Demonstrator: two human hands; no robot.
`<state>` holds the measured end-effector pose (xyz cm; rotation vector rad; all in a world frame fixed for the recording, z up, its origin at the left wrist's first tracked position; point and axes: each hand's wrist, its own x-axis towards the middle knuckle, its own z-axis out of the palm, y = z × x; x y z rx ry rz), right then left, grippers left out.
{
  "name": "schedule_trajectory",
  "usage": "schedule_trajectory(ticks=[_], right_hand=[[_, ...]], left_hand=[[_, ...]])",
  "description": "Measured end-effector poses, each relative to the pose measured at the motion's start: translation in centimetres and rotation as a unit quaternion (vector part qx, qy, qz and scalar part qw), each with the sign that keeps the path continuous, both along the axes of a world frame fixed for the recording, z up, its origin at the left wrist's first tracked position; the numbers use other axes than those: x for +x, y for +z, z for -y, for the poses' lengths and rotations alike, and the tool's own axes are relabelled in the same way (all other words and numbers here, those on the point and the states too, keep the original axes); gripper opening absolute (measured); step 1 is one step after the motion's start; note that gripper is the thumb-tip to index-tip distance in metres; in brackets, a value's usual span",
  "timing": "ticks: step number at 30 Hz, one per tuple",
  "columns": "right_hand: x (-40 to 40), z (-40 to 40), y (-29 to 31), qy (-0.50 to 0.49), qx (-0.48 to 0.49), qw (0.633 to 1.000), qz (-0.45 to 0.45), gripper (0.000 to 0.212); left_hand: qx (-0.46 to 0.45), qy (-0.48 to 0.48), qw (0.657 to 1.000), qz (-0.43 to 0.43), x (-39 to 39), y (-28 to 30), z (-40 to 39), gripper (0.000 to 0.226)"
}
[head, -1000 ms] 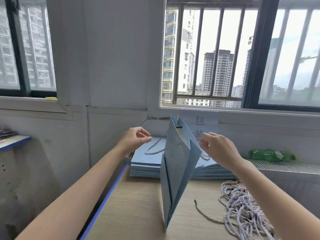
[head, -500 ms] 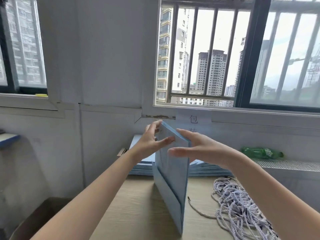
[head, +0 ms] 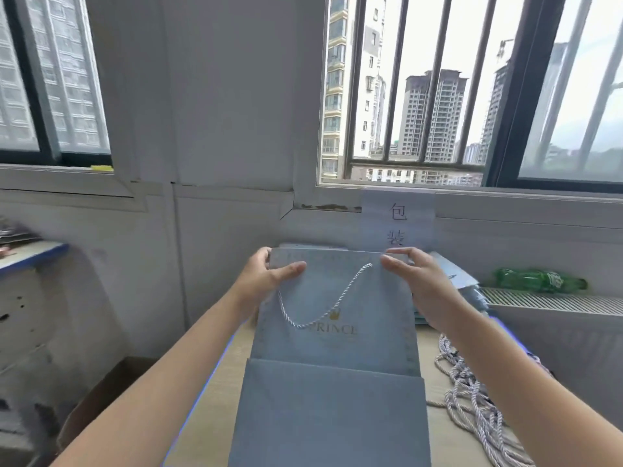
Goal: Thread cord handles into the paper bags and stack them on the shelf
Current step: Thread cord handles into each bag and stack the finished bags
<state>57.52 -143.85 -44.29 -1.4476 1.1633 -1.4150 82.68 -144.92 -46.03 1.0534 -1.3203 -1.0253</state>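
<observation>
Head view: my left hand (head: pixel 266 281) and right hand (head: pixel 416 281) pinch the bag (head: pixel 333 358) by its top corners.
Cord (head: pixel 320 298): threaded, hanging slack.
Tip: keep it flat for stacking.

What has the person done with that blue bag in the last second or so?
The blue paper bag, which stood edge-on and spread open, has been pressed flat and turned face-on, its cord handle hanging across the front. The left hand and right hand, earlier at the cord, now grip the bag's top corners. The stack of bags behind and the loose cords stayed put.
</observation>
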Motion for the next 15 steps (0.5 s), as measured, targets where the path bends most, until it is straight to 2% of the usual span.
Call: schedule_trajectory(ticks=[4, 6, 8, 10, 12, 15], right_hand=[[0.4, 2.1, -8.6, -0.033, 0.120, 0.992, -0.025, 0.029], [0.3, 2.4, -12.1, -0.069, 0.142, 0.980, -0.125, 0.033], [-0.1, 2.6, -14.4, -0.111, 0.117, 0.943, -0.291, 0.034], [-0.7, 2.9, -15.6, -0.129, 0.051, 0.909, -0.394, 0.032], [-1.4, 3.2, -15.9, -0.125, 0.001, 0.889, -0.440, 0.028], [-3.8, 3.9, -16.1, -0.139, -0.016, 0.855, -0.499, 0.025]], left_hand=[[0.100, 0.040, 0.986, 0.125, -0.2, -6.2, 0.0, 0.053], [0.136, 0.056, 0.969, 0.201, -0.7, -9.5, 0.4, 0.068], [0.158, 0.075, 0.922, 0.345, -1.7, -11.0, 0.2, 0.071], [0.135, 0.124, 0.870, 0.457, -2.5, -11.9, 0.2, 0.066], [0.101, 0.153, 0.849, 0.495, -3.3, -12.2, 0.2, 0.067], [0.064, 0.188, 0.830, 0.521, -3.6, -13.1, 0.4, 0.065]])
